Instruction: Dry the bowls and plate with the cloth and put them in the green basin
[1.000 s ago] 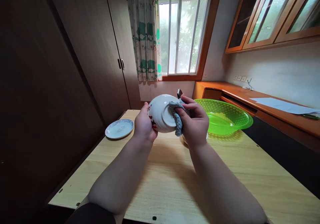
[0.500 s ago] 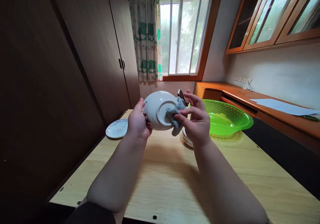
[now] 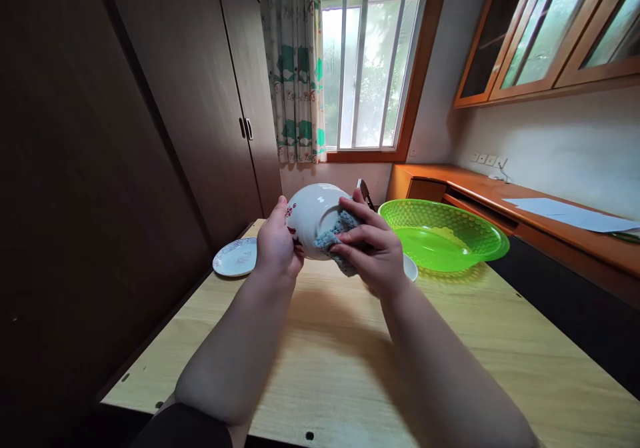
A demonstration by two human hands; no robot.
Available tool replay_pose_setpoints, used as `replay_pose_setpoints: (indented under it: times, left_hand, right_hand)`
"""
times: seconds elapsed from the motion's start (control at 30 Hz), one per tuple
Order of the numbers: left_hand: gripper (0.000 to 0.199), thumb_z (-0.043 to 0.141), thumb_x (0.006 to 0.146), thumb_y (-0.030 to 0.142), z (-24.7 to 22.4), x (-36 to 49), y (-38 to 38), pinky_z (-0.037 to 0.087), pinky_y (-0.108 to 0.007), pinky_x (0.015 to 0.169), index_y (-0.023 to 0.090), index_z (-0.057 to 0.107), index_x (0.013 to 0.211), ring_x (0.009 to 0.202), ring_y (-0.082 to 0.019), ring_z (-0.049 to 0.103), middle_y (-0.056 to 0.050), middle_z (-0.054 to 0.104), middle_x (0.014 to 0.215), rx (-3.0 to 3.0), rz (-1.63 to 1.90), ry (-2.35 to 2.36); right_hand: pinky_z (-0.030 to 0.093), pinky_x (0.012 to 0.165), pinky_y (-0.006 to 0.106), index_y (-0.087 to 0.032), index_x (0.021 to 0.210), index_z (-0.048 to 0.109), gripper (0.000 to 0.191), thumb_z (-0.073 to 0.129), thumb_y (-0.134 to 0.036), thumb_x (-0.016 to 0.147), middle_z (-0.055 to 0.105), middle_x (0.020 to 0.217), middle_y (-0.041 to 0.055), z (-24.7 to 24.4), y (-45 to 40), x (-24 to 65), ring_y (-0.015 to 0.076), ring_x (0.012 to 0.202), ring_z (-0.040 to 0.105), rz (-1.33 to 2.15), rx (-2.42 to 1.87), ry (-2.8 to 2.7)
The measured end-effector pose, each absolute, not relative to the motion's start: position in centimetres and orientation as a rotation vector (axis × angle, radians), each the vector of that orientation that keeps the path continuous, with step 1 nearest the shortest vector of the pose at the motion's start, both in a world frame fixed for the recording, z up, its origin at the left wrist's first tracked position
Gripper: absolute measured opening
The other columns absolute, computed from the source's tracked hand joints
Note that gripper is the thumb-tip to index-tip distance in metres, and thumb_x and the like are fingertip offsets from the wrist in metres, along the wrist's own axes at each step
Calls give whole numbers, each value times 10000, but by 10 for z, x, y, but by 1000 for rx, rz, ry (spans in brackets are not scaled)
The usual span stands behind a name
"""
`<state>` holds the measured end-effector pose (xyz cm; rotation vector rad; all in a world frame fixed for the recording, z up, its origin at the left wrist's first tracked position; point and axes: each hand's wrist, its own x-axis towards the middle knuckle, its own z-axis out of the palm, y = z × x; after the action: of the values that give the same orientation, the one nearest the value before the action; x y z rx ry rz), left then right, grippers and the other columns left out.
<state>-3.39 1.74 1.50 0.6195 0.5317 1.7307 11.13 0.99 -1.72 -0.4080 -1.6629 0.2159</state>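
Observation:
A white bowl [image 3: 314, 209] with red flower marks is tilted on its side above the table, its underside facing me. My left hand [image 3: 277, 243] grips it by the left edge. In my right hand [image 3: 375, 245] is a crumpled grey-blue cloth [image 3: 345, 227], pressed against the bowl's base ring. Part of the ring is covered by the cloth and fingers. A white dish [image 3: 410, 268] shows partly behind my right hand.
An oval patterned plate [image 3: 235, 257] lies at the left edge of the wooden table [image 3: 320, 361]. A green plastic basin [image 3: 440, 241] sits at the back right. Papers [image 3: 570, 215] lie on the side desk [image 3: 465, 185].
My right hand and the cloth have moved left across the bowl's underside, and more fingers now lie against the bowl. More of the white dish behind shows to the right of my hand.

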Motion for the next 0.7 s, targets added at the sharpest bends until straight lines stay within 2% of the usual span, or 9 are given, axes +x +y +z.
replay_pose_setpoints:
  times: [0.13,0.23,0.3,0.37,0.53,0.7]
  left_hand:
    - [268,529,875,360,17,-41,19,502,-244,588,152,627,736,540,-134,622,2,638,602,602,1731,529]
    - [222,554,860,356,17,-44,18,512,-247,624,164,656,816,604,-146,649,0,661,644,620,1734,515]
    - [223,574,840,369,19,-45,16,523,-267,672,166,666,847,667,-167,670,-7,677,674,635,1748,492]
    - [236,585,820,381,21,-46,16,531,-291,715,163,669,851,717,-187,682,-16,687,696,648,1768,476]
    - [236,552,819,366,22,-49,21,534,-323,765,163,672,831,748,-199,685,-26,698,720,655,1763,461]
    - [250,538,822,365,20,-52,28,534,-321,752,155,674,821,732,-198,682,-25,684,678,636,1707,436]
  right_hand:
    - [424,1051,458,-231,779,632,97,713,-284,788,643,1228,25,-25,21,107,223,1209,560,364,-404,-1399]
    - [510,891,382,-217,895,594,191,654,-383,823,676,1081,47,-30,32,107,185,1002,644,474,-544,-1134]
    - [518,788,335,-203,959,591,279,644,-431,806,678,982,43,-33,41,110,171,885,644,523,-714,-1076]
    - [499,752,314,-195,978,621,300,666,-409,772,683,935,36,-37,49,115,172,848,630,571,-895,-1206]
    - [473,684,285,-217,897,709,194,667,-340,753,721,865,20,-48,56,117,180,778,637,832,-1134,-1852]
    - [443,601,246,-235,857,725,154,666,-308,735,717,804,9,-59,51,103,155,680,626,825,-1256,-2200]
